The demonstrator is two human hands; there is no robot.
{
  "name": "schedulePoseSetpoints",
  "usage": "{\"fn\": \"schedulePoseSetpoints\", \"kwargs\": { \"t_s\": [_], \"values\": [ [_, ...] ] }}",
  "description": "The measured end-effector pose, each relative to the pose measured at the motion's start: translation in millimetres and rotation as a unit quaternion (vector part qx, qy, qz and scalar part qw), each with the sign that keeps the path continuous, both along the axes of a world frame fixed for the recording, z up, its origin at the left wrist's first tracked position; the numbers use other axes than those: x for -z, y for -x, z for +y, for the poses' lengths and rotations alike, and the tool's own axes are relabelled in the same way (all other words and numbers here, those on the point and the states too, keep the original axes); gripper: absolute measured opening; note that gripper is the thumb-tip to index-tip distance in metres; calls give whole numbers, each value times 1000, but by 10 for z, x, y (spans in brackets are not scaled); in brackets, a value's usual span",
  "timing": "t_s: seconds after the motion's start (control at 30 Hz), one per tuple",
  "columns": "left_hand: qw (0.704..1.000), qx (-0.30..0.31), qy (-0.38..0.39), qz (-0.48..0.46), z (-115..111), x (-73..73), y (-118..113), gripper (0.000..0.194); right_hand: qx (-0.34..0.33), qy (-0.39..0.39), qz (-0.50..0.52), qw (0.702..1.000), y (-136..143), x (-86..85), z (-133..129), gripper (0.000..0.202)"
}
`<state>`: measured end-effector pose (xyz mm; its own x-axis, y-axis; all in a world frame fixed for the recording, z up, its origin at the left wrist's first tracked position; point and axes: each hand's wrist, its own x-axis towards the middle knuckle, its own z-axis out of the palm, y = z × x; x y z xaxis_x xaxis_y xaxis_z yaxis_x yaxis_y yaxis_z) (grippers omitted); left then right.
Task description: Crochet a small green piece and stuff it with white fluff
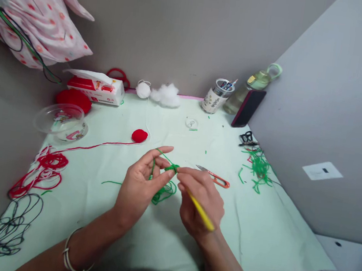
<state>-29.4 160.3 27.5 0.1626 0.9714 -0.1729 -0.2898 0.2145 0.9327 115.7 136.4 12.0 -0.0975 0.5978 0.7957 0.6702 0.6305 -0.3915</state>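
My left hand (pixel 141 183) pinches a small piece of green crochet work (pixel 172 168) between thumb and fingers, and green yarn runs over its raised index finger. In my right hand (pixel 202 200) is a crochet hook with a yellow handle (pixel 202 213), held like a pen. Its tip meets the green work, though the hook end itself is hidden by the fingers. Below the hands a loose heap of green yarn (pixel 164 193) lies on the cloth. Just past my right hand rest orange-handled thread snips (pixel 218 179). Beyond my left hand sits a small red crocheted piece (pixel 139 136).
Red and white yarn (pixel 52 161) and black cord (pixel 10 228) lie at the left, near a clear plastic tub (pixel 73 132). Along the back stand a tissue box (pixel 107 90), white stuffing (pixel 166 95), a pen can (pixel 215 98) and a phone (pixel 249 109). Green yarn scraps (pixel 259 168) lie right.
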Motion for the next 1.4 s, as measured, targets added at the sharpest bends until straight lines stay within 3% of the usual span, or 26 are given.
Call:
{"fn": "schedulePoseSetpoints", "kwargs": {
  "t_s": [0.1, 0.27, 0.33, 0.53, 0.9, 1.03, 1.23, 1.33, 1.4],
  "values": [
    [998, 22, 21, -54, -12, -8, -15, 49, 12, 4, 5, 1000, 17, 1, 13, 29],
    [996, 42, 38, -68, 12, -20, 31, 41, -38, 103, 191, 975, 12, -92, 51, 24],
    [996, 42, 43, -66, 33, -17, 50, 39, -36, 120, 221, 967, 9, -106, 50, 22],
    [996, 45, 42, -66, 59, -21, 61, 37, -38, 80, 193, 977, 1, -78, 16, 21],
    [998, 45, 20, -36, 68, -8, 85, 31, -36, 122, 266, 956, 18, -113, 17, 21],
    [995, 51, 52, -72, 73, -29, 82, 30, -40, 119, 231, 965, 8, -112, 1, 20],
    [989, 76, 83, -97, 80, -51, 89, 25, -36, 126, 270, 954, 29, -136, 6, 22],
    [987, 99, 90, -88, 86, -39, 90, 26, -33, 101, 239, 965, 34, -123, 1, 23],
    [990, 82, 83, -80, 92, -20, 81, 27, -31, 74, 188, 979, 30, -108, -15, 26]
  ]
}}
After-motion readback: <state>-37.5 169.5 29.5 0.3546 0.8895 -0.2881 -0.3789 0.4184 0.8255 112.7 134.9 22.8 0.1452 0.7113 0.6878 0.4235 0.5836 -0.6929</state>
